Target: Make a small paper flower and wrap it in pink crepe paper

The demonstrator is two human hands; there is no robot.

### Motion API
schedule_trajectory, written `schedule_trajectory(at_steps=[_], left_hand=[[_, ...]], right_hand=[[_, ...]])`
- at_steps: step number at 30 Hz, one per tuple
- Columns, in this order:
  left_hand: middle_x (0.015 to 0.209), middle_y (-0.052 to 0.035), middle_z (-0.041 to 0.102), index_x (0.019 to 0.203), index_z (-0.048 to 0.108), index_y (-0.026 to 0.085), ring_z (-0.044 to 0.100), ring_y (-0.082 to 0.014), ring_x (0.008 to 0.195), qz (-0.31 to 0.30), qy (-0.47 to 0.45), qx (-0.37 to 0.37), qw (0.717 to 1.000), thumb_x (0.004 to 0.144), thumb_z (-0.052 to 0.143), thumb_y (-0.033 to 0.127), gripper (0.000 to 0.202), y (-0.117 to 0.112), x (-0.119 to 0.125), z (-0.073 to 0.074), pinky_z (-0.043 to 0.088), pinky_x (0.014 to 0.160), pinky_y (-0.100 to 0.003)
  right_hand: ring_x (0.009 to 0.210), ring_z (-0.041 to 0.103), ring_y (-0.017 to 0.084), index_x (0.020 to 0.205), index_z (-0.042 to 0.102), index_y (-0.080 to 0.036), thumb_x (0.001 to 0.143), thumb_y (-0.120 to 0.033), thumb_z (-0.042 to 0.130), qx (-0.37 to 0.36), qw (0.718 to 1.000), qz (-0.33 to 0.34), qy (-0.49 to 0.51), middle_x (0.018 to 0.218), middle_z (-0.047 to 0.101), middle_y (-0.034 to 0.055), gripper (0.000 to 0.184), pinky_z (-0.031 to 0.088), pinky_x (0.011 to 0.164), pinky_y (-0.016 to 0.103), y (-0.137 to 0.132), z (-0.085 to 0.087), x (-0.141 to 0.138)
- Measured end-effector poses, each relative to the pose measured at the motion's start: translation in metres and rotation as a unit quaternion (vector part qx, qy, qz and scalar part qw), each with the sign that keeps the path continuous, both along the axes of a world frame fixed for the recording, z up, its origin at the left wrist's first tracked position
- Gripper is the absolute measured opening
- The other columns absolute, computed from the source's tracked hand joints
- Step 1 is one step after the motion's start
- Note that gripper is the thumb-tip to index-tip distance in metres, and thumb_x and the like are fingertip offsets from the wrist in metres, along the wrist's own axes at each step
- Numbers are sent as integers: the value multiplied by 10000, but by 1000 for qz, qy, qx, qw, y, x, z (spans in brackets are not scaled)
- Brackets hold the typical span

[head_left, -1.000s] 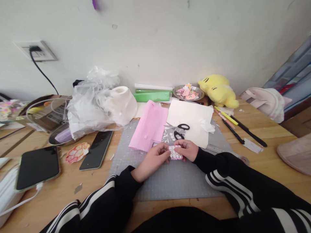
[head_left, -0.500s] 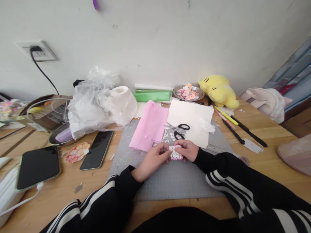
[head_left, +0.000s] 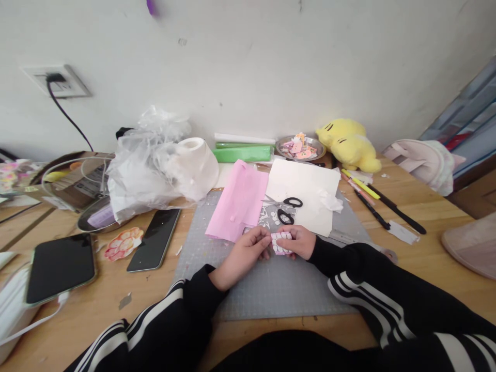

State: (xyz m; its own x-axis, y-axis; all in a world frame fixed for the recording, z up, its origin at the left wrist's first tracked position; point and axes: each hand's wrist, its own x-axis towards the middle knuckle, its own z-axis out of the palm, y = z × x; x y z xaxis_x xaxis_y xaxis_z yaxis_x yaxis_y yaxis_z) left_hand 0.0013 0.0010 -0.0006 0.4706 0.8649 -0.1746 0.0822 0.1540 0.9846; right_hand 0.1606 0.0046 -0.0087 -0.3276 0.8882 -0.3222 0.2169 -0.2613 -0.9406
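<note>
Above a grey cutting mat (head_left: 263, 289), a small pink-and-white folded paper piece (head_left: 279, 242) with black rounded outlines is between my hands. My right hand (head_left: 302, 242) is closed on it, thumb across its front face. At its upper left corner, my left hand (head_left: 248, 250) has thumb and forefinger pinched together; the fingertips hide what they grip there. Just beyond lie black-handled scissors (head_left: 285, 216), blades pointing left, over white cut-out scraps (head_left: 267, 213). A pink sheet (head_left: 238, 201) lies to the left of these, and a white paper sheet (head_left: 310, 181) sits behind and to the right.
Left of the mat are a dark phone (head_left: 155, 240), a flower cut-out (head_left: 123, 244) and another phone (head_left: 62, 266) on a cable. A plastic bag (head_left: 139, 170), a paper roll (head_left: 196, 168), a metal dish (head_left: 320, 150) and a yellow plush (head_left: 349, 144) line the wall. Pens (head_left: 372, 209) lie right.
The paper piece has shifted slightly right and tilted in my right hand. My left fingers have slid from its left side to its upper left corner.
</note>
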Motion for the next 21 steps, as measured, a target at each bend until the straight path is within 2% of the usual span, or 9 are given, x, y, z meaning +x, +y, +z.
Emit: schedule_trajectory(at_steps=[5, 15, 21], left_hand=[[536, 44, 493, 745, 491, 160, 446, -76, 480, -14, -7, 6, 1000, 748, 492, 326, 166, 1, -1, -4, 332, 485, -197], [570, 39, 498, 721, 502, 157, 451, -72, 493, -13, -3, 8, 1000, 723, 529, 333, 178, 0, -1, -1, 351, 493, -200], [520, 36, 497, 721, 502, 154, 439, -78, 469, 6, 4, 3, 1000, 765, 460, 328, 184, 0, 0, 1, 340, 476, -200]], right_hand=[[328, 397, 33, 703, 499, -140, 575, -316, 572, -10, 1000, -9, -4, 428, 463, -71, 230, 334, 288, 138, 0, 1, 0], [306, 386, 31, 672, 501, -141, 555, -285, 556, -20, 1000, -13, -3, 401, 469, -74, 194, 313, 270, 135, 1, 4, -2], [321, 396, 37, 679, 500, -140, 563, -283, 556, -15, 1000, 0, 4, 413, 467, -72, 193, 334, 286, 144, 1, 2, 0]])
